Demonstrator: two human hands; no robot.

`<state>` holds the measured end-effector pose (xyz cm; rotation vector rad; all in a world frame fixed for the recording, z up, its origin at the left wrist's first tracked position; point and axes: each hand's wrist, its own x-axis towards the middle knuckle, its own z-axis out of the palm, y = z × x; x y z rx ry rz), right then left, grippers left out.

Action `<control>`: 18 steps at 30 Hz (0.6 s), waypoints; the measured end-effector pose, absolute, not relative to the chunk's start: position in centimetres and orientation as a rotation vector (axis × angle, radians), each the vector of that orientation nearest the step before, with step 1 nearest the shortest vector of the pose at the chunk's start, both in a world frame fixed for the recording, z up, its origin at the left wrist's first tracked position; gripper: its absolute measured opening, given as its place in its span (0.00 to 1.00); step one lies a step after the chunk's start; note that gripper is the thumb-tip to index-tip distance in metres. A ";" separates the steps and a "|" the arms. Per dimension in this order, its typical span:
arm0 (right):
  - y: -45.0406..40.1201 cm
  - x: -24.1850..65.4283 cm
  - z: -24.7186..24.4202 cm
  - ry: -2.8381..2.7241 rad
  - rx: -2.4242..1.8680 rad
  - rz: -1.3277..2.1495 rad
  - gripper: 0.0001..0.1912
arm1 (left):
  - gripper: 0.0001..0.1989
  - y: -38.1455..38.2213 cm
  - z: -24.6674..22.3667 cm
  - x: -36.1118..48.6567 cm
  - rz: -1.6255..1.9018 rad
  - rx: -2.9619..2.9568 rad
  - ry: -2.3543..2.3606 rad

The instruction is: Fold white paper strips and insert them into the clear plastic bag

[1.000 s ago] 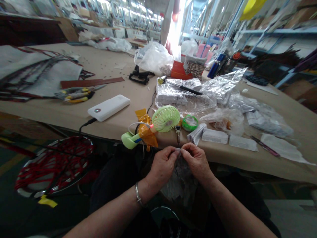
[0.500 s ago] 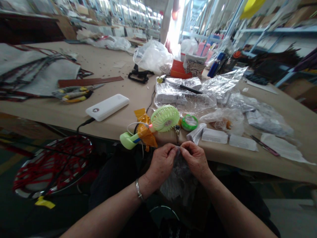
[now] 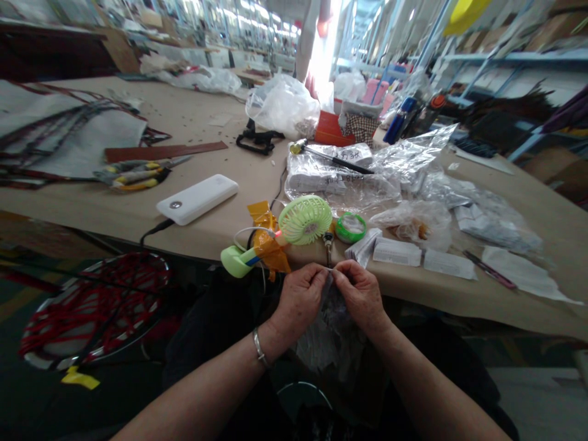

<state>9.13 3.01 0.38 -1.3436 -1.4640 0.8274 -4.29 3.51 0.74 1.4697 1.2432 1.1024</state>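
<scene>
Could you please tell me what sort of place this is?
It looks like a factory workshop, most likely: a large work table carrying yellow-handled tools, rows of ceiling lights stretching far back, and a loaded blue-framed shelf.

Lit from the far side by a burnt-out vertical band of glare [image 3: 324, 64], and from above by rows of ceiling lamps [image 3: 263, 13]. Moderately bright across the bench [image 3: 193, 131], falling to near-black over the floor [image 3: 32, 401]. Glinting on clear plastic wrapping [image 3: 408, 162]. Soft in detail at left hand [image 3: 298, 300] and right hand [image 3: 361, 294]; murky in the grey material [image 3: 328, 343] below. Hazy in the background; stretched toward both sides.
</scene>
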 end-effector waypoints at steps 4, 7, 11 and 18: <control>2.8 9.1 0.3 -1.450 -1.331 0.847 0.07 | 0.10 3.4 0.9 -4.4 1.095 1.474 1.250; 2.0 9.3 0.4 -1.453 -1.313 0.904 0.08 | 0.10 2.8 1.3 -4.6 1.090 1.455 1.212; 0.2 10.7 1.2 -1.592 -1.342 0.851 0.07 | 0.10 1.6 1.4 -5.0 1.037 1.406 1.216; 1.1 14.8 1.6 -1.935 -1.381 -0.008 0.09 | 0.09 1.4 -1.7 -5.3 0.956 1.333 1.277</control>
